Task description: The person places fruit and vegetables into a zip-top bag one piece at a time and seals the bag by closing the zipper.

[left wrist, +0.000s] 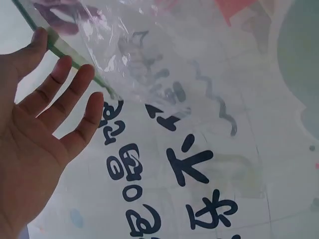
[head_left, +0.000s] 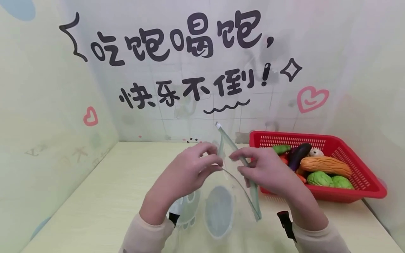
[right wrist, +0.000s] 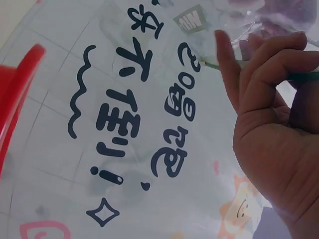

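At centre frame we pinch the green zip edge of the clear zip bag [head_left: 221, 196] between our left hand [head_left: 186, 172] and right hand [head_left: 265, 172], its mouth parted but nothing inside, the vegetables [head_left: 319, 168] all lying in the red basket [head_left: 364, 179] at right.

This looks like a staged recording booth dressed as a kitchen rather than a real one. A pale tabletop [head_left: 104, 196] is boxed in by printed backdrop walls [head_left: 44, 116] showing faint tiles, pink hearts and big cartoon Chinese lettering [head_left: 177, 38]. At the far right sits a red plastic basket [head_left: 364, 175] of toy vegetables [head_left: 326, 165].
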The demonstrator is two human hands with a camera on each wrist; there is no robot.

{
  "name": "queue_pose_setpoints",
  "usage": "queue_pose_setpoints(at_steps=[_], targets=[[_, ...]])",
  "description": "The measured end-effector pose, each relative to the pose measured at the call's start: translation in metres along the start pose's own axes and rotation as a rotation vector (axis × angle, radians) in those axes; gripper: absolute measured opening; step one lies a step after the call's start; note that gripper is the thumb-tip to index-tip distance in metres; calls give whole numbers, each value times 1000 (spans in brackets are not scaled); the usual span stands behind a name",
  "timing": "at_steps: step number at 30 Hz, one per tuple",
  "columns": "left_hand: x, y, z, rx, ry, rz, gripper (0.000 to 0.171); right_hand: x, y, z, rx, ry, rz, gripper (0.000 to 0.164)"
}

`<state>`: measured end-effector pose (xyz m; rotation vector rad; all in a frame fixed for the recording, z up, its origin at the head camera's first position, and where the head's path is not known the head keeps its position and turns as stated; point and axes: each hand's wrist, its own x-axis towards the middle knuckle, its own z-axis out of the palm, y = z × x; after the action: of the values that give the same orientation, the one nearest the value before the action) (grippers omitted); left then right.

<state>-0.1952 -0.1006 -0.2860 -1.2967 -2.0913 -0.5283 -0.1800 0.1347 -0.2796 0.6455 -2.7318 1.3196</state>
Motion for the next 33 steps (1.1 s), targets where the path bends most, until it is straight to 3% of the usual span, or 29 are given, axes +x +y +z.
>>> queue_pose_setpoints(at_steps=[4,8,11,21,28,33], targets=[[-13,-14,-19,-21,-39,-102,7,-2,6,-16,-40,77,69,34],[-26,-24,-40,-52,25,-143,16,-5,14,-35,-79,181,73,30],[-29,-26,-47,-66,56,-137,18,-8,14,-44,-118,214,61,27],[-19,-20,-31,-147,29,-56,10,-14,12,-42,-96,235,-96,30],[-19,-22,-22,-162,38,-67,8,-15,12,-43,-103,326,-84,23],[-20,-27,-16,-208,6,-77,5,-16,10,-44,-57,318,-80,23]])
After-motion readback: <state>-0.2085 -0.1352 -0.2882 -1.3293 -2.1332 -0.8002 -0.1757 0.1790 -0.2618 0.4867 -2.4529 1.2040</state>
